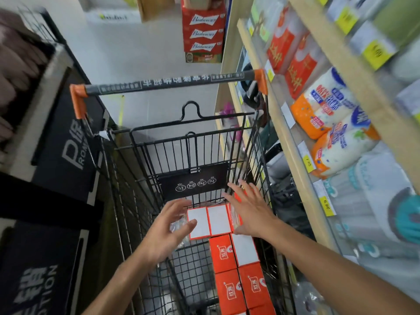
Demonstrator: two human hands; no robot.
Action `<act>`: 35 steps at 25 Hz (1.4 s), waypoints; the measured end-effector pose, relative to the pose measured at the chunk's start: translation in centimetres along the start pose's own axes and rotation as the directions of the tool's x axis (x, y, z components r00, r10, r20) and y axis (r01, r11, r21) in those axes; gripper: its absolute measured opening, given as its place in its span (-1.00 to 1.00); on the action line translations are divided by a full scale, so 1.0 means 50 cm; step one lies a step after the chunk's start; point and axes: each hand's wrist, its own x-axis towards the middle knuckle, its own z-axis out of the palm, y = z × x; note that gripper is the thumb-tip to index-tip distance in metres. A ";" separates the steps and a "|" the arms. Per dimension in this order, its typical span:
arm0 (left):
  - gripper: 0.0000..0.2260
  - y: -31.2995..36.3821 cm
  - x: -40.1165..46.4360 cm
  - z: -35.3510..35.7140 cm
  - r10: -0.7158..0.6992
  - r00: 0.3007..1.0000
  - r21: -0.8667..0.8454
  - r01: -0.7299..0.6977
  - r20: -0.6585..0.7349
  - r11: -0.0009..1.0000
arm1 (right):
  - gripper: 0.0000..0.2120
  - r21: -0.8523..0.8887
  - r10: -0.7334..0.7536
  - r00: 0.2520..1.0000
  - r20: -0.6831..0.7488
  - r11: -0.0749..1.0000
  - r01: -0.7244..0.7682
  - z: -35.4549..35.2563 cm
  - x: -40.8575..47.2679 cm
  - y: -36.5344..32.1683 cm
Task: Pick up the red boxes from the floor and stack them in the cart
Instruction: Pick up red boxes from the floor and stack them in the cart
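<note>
Several red boxes (223, 255) lie in rows on the right side of the black wire cart (127, 201); some show white faces (209, 220), others red faces with white print. My left hand (169, 228) hovers open just left of the white-faced boxes, fingers spread. My right hand (247, 208) is open with fingers apart, its palm over the far right boxes near the cart's right wall. Neither hand holds a box. The box under my right palm is mostly hidden.
The cart's grey handle with orange ends (168, 84) spans the far side. Wooden shelves (293, 142) with packaged goods run close along the right. A black promotion stand (66, 155) stands at the left. Stacked red beer cartons (203, 32) sit farther down the aisle.
</note>
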 end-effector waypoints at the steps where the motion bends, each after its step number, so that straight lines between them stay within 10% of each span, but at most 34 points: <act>1: -0.47 0.033 0.001 -0.018 0.026 0.999 0.126 -0.031 0.038 0.992 | 0.05 0.060 -0.004 0.999 -0.044 0.998 0.006 -0.036 -0.017 -0.003; 8: -0.28 0.254 -0.043 -0.134 0.153 0.979 0.589 -0.202 0.132 0.782 | -0.18 0.338 0.037 0.962 -0.270 0.939 0.058 -0.256 -0.161 -0.018; 18: -0.29 0.415 -0.142 -0.225 0.378 0.851 0.687 -0.520 0.364 0.508 | -0.35 0.458 0.311 0.813 -0.493 0.887 -0.061 -0.373 -0.449 -0.140; 26: -0.30 0.506 -0.213 -0.111 0.494 0.589 0.452 -0.808 0.639 0.379 | -0.28 0.552 0.624 0.645 -0.441 0.755 -0.354 -0.294 -0.750 -0.272; 35: -0.24 0.597 -0.418 0.184 0.525 0.134 0.091 -0.990 0.841 0.108 | -0.19 0.618 0.866 0.343 -0.364 0.500 -0.607 -0.156 -1.134 -0.409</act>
